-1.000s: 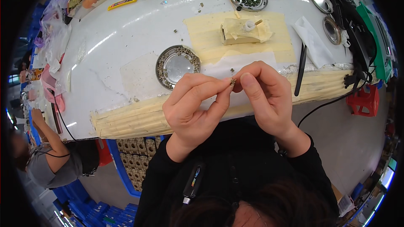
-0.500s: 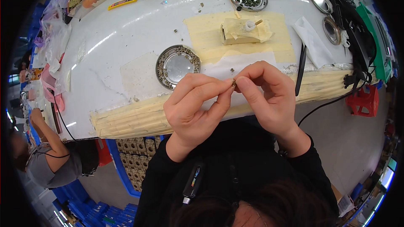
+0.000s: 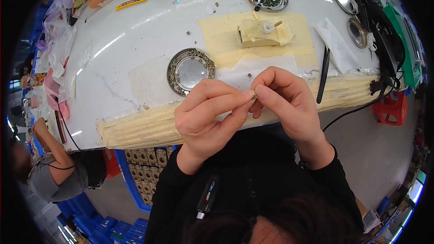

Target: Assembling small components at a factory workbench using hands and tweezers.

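Observation:
Over the table's front edge my left hand (image 3: 212, 117) and my right hand (image 3: 287, 104) meet fingertip to fingertip. Between them is a tiny brownish-gold piece (image 3: 254, 97), pinched by thumb and forefinger of both hands; its exact kind is too small to make out. Just beyond my left hand sits a round metal dish (image 3: 190, 70) with many similar small pieces around its inner rim. A single small piece (image 3: 249, 75) lies on the white paper (image 3: 271, 64) beyond my fingers.
A tape-wrapped block (image 3: 257, 40) with a small white cup and stick stands beyond my hands. Another metal dish (image 3: 266, 4) holds dark green pieces. At right lie a black stick (image 3: 323, 77) and white cloth (image 3: 337, 47). A co-worker (image 3: 56, 171) sits at left, near a blue crate (image 3: 129, 185).
The pinched fingertips have shifted slightly toward me and to the right. The tiny piece has turned a little between them, and my right fingers have curled somewhat more underneath.

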The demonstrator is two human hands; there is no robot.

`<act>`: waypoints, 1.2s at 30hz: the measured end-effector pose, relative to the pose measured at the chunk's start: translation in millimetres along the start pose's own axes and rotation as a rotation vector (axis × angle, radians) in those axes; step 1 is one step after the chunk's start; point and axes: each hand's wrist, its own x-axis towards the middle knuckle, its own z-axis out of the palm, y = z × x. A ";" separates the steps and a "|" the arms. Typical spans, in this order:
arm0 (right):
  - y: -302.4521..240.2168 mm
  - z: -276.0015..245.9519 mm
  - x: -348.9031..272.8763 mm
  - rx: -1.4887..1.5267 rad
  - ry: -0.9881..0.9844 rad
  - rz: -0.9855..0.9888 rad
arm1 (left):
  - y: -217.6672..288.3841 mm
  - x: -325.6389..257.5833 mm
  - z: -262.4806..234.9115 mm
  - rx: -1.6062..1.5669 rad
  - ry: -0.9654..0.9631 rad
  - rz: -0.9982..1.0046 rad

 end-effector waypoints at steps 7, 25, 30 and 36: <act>9.9 8.5 6.2 -0.946 0.240 -0.821 | -0.4 -1.8 6.9 0.202 0.060 0.084; 3.4 -0.2 1.1 0.118 -0.102 0.106 | -0.7 0.7 -2.5 -0.063 -0.009 -0.013; 5.6 6.9 -1.8 0.013 0.013 -0.040 | 0.2 -1.3 1.2 0.058 0.042 0.002; 12.9 4.5 5.9 -0.843 0.167 -0.788 | 1.3 -3.0 6.8 0.206 0.084 0.063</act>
